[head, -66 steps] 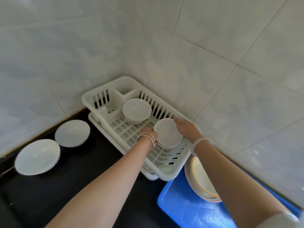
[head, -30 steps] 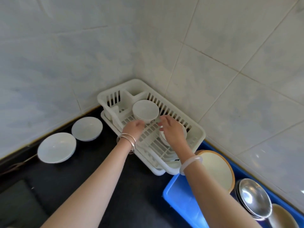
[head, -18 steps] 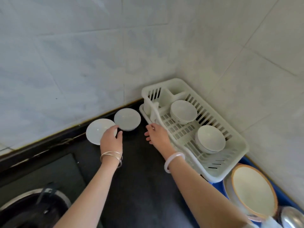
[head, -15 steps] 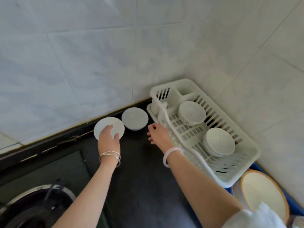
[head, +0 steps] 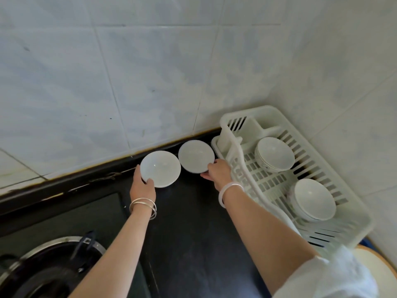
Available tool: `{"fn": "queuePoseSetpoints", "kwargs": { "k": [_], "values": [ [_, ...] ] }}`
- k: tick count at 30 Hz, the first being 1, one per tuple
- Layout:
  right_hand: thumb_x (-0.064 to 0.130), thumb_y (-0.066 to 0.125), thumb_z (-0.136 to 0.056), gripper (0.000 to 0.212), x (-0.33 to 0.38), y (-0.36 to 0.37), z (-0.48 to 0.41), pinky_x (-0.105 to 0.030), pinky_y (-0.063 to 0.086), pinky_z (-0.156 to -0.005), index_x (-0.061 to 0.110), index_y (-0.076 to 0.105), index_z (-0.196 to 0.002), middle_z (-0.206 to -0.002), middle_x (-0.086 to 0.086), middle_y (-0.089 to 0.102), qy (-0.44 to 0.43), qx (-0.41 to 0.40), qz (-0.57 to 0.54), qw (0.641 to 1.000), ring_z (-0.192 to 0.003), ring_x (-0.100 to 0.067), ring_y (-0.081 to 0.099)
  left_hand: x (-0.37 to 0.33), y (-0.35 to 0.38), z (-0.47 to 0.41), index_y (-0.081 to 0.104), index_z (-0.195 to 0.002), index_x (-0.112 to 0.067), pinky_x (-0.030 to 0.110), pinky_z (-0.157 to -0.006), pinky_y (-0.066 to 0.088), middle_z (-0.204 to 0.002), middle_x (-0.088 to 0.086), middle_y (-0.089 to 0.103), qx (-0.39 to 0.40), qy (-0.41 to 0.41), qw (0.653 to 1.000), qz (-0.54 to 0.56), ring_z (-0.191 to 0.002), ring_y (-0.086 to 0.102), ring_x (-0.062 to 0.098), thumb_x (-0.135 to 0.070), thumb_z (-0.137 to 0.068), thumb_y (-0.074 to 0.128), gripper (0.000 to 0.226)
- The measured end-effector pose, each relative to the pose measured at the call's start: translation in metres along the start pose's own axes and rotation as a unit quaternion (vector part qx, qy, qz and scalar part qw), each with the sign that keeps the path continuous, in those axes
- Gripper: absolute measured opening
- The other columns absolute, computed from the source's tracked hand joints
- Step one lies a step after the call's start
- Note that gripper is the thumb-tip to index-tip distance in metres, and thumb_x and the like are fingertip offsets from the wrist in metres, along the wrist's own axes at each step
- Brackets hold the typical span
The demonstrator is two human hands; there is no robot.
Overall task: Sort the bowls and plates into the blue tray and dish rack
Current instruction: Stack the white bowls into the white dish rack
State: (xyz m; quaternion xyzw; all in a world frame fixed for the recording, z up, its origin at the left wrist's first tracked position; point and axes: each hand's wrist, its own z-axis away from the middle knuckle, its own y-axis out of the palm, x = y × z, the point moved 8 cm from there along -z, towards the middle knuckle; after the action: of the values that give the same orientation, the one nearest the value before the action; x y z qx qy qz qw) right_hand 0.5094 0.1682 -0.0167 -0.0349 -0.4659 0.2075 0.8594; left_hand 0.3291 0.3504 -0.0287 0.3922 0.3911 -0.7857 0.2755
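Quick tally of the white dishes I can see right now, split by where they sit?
White bowls in the dish rack: 2
White dishes on the black counter: 2, left hand on one, right hand on the other
Total: 4

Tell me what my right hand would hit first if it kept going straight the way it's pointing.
The right hand already has its fingertips at the near edge of the white plate beside the dish rack, so that plate comes first. Past it looks like the tiled wall, though depth is hard to judge.
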Motion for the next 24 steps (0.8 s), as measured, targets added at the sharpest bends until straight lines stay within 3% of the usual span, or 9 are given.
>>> {"fn": "queuePoseSetpoints", "kwargs": {
  "k": [4,9,13,15,17,19,22,24],
  "values": [
    [-0.002,0.045,-0.090,0.024,0.017,-0.007,0.013,-0.025,0.056,-0.057,0.012,0.053,-0.109,-0.106,-0.007,0.056,-0.045,-0.002,-0.009,0.999,-0.096,-0.028,0.063,0.007,0.003,-0.013,0.034,-0.141,-0.023,0.051,-0.107,0.037,-0.143,0.010,0.045,0.032,0.000,0.997,0.069,-0.129,0.043,0.035,-0.004,-0.091,0.042,0.054],
    [0.005,0.051,-0.091,0.024,0.049,0.006,0.032,-0.022,0.057,-0.056,0.026,0.052,-0.078,-0.089,-0.003,0.064,-0.127,0.040,0.073,0.988,-0.080,-0.019,0.068,0.008,0.005,-0.013,0.039,-0.139,-0.022,0.050,-0.106,0.039,-0.139,0.011,0.047,0.040,-0.024,0.982,0.182,-0.125,0.047,0.032,-0.011,-0.095,0.036,0.046],
    [0.006,0.053,-0.089,0.017,0.053,0.030,0.041,-0.029,0.061,-0.062,0.015,0.059,-0.075,-0.081,-0.009,0.069,-0.133,0.063,0.164,0.975,-0.068,-0.018,0.071,-0.002,0.000,-0.016,0.048,-0.132,-0.026,0.036,-0.098,0.043,-0.118,0.002,0.054,0.013,0.024,0.994,0.109,-0.112,0.051,0.023,-0.031,-0.095,0.040,0.039],
    [0.007,0.053,-0.088,0.015,0.051,0.040,0.043,-0.032,0.062,-0.065,0.010,0.063,-0.077,-0.076,-0.011,0.071,-0.130,0.059,0.206,0.968,-0.062,-0.018,0.071,0.000,0.001,-0.018,0.055,-0.121,-0.028,0.034,-0.094,0.043,-0.108,-0.001,0.056,0.017,0.016,0.993,0.113,-0.106,0.051,0.020,-0.038,-0.094,0.039,0.034],
    [0.007,0.053,-0.088,0.014,0.049,0.047,0.047,-0.032,0.061,-0.066,0.007,0.065,-0.080,-0.071,-0.011,0.070,-0.126,0.053,0.231,0.963,-0.059,-0.018,0.071,0.005,0.002,-0.018,0.062,-0.096,-0.033,0.035,-0.092,0.044,-0.094,-0.005,0.058,0.028,-0.010,0.987,0.161,-0.101,0.052,0.020,-0.043,-0.092,0.038,0.026],
    [0.008,0.053,-0.088,0.014,0.048,0.052,0.050,-0.030,0.061,-0.066,0.004,0.066,-0.084,-0.070,-0.011,0.070,-0.126,0.046,0.258,0.957,-0.060,-0.019,0.071,0.009,0.002,-0.015,0.062,-0.082,-0.035,0.035,-0.090,0.043,-0.090,-0.006,0.059,0.040,-0.069,0.974,0.211,-0.101,0.053,0.021,-0.045,-0.091,0.039,0.026],
    [0.007,0.053,-0.087,0.015,0.049,0.057,0.052,-0.032,0.060,-0.071,0.001,0.066,-0.086,-0.074,-0.014,0.072,-0.134,0.041,0.294,0.946,-0.067,-0.024,0.072,0.008,0.005,-0.019,0.056,-0.120,-0.014,0.042,-0.106,0.039,-0.126,0.010,0.056,0.076,-0.072,0.973,0.206,-0.120,0.050,0.030,-0.038,-0.095,0.035,0.040],
    [0.008,0.054,-0.087,0.015,0.048,0.062,0.053,-0.034,0.060,-0.075,-0.001,0.066,-0.088,-0.078,-0.016,0.073,-0.135,0.043,0.314,0.939,-0.071,-0.025,0.072,0.009,0.006,-0.022,0.048,-0.130,-0.014,0.045,-0.107,0.037,-0.126,0.009,0.052,0.077,-0.072,0.974,0.202,-0.116,0.050,0.029,-0.034,-0.095,0.038,0.042]
  ]
}}
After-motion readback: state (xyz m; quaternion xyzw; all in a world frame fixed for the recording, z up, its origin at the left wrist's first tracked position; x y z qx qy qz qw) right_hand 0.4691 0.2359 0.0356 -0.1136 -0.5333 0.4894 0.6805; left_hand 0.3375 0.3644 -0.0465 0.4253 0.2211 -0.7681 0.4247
